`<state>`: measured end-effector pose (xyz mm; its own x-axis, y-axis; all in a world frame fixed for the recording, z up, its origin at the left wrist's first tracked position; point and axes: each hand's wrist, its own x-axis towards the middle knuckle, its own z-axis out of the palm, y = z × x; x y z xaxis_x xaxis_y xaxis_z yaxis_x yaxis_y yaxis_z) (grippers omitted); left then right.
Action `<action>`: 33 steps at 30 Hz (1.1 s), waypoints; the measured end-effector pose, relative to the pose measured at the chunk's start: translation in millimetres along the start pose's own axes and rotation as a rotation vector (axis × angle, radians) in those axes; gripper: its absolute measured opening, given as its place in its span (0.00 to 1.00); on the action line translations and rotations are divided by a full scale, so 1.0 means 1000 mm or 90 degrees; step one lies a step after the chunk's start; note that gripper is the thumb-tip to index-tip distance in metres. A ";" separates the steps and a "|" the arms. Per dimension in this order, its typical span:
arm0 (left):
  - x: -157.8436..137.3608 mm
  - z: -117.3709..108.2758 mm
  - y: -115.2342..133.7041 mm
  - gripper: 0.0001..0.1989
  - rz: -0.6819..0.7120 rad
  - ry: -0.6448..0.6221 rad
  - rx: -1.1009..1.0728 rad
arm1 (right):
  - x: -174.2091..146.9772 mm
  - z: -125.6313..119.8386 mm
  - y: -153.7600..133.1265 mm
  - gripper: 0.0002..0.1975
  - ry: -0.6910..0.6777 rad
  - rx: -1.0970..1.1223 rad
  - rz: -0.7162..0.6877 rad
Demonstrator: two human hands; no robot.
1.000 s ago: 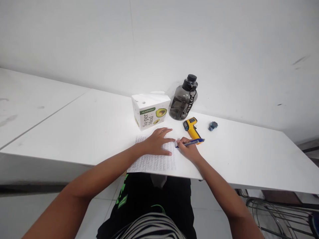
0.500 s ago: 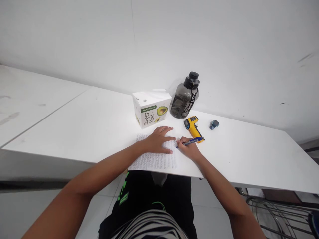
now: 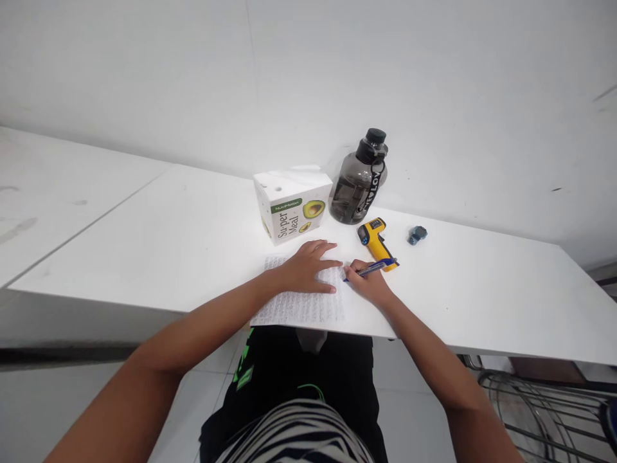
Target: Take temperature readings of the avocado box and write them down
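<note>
We see a thin sheet of paper [image 3: 299,310] at the near edge of a smooth white table [image 3: 144,247], its surface crowded with rows of fine marks too small to read; its right border is hard to make out against the table. Behind it stands a white box [image 3: 289,215], flat-faced and sharp-edged, printed with avocado halves and a green label. Just beside the box rises a rounded bottle [image 3: 349,193] of smoky, see-through material, with a black cap and a lettered strap. To its front lies a yellow pistol-shaped device [image 3: 376,245] with black parts, and to the right of that a small bluish watch [image 3: 417,235].

Compared with a second ago, we find everything slightly higher in view, as though the camera has tilted; the objects keep their places on the table, and both hands hold nearly the same pose.

The left hand [image 3: 308,267] lies palm down on the paper, fingers spread apart. The right hand [image 3: 367,281] has its fingers closed around a slim blue pen [image 3: 373,267], which slants with its tip near the right end of the rows; we cannot tell whether the tip touches.
</note>
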<state>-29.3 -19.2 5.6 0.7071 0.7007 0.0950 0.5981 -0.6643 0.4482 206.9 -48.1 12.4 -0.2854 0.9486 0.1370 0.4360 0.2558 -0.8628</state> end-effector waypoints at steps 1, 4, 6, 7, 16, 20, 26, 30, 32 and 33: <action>0.000 0.000 0.000 0.38 0.000 0.001 0.003 | 0.000 0.000 0.000 0.27 0.006 0.000 -0.001; 0.000 0.000 0.000 0.38 0.001 0.003 0.005 | 0.000 0.000 -0.001 0.28 0.018 -0.004 -0.001; 0.000 0.001 0.000 0.38 0.004 0.003 0.000 | 0.000 0.000 -0.001 0.28 0.013 -0.001 -0.001; 0.000 0.001 0.000 0.38 0.004 0.005 -0.004 | 0.001 0.000 -0.001 0.28 0.012 0.004 0.000; 0.000 0.002 -0.002 0.38 0.011 0.019 -0.003 | 0.001 0.000 0.000 0.26 0.029 0.008 0.005; 0.000 -0.001 0.001 0.38 0.008 0.004 0.006 | 0.001 0.001 0.001 0.26 0.027 -0.004 0.003; 0.000 -0.002 0.000 0.38 0.010 0.012 -0.001 | 0.001 0.000 0.000 0.27 0.038 -0.002 0.005; 0.000 0.002 -0.002 0.38 0.013 0.021 0.001 | 0.001 0.000 0.000 0.27 0.043 -0.003 0.004; 0.000 0.003 -0.002 0.38 0.014 0.024 0.004 | 0.001 0.000 0.000 0.27 0.043 -0.008 0.003; 0.000 0.004 -0.002 0.38 0.015 0.025 0.006 | 0.001 0.000 0.000 0.27 0.042 -0.010 0.002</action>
<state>-29.4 -18.5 1.3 0.7061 0.6942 0.1397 0.5850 -0.6830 0.4373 206.9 -47.4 12.6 -0.2274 0.9595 0.1663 0.4501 0.2550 -0.8558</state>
